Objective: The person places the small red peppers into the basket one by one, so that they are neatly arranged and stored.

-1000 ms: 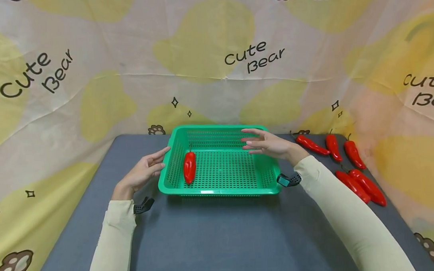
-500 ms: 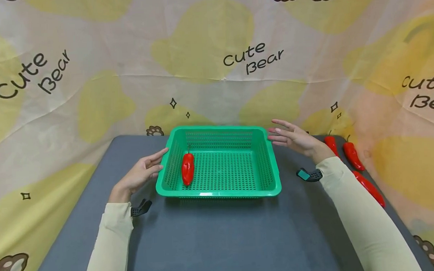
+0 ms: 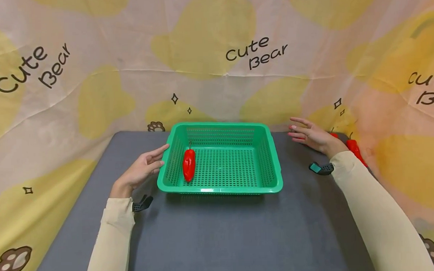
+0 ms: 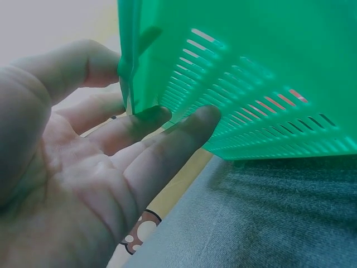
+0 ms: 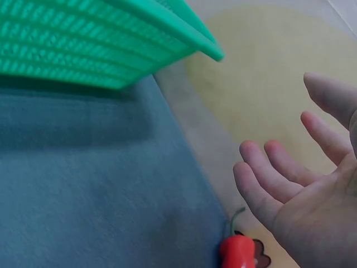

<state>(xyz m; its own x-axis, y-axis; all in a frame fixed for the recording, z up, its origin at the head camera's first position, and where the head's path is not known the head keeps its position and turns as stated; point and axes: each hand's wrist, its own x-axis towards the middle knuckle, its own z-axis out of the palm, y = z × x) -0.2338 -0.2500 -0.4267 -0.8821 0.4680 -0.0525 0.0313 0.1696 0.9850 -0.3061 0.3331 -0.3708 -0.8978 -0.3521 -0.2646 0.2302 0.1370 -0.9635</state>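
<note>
A green plastic basket (image 3: 220, 190) stands on the grey table, with one red chili pepper (image 3: 189, 165) lying inside near its left wall. At the basket's left side is my left hand (image 3: 139, 170), its fingers extended and touching the rim and outer wall. The left wrist view shows those fingertips (image 4: 207, 118) against the slotted wall beneath the rim. My right hand (image 3: 314, 138) hovers to the right of the basket, fingers spread and holding nothing. Below it in the right wrist view is another red chili pepper (image 5: 239, 252) with a green stem.
More red chili peppers (image 3: 354, 150) lie at the table's right edge, partly hidden behind the right hand and sleeve. A patterned cloth (image 3: 206, 40) hangs behind the grey table (image 3: 220, 239) and along its sides.
My right hand has moved from over the basket's right part out to the right, towards the loose chili peppers, covering some of them. My left hand stays at the basket's left rim.
</note>
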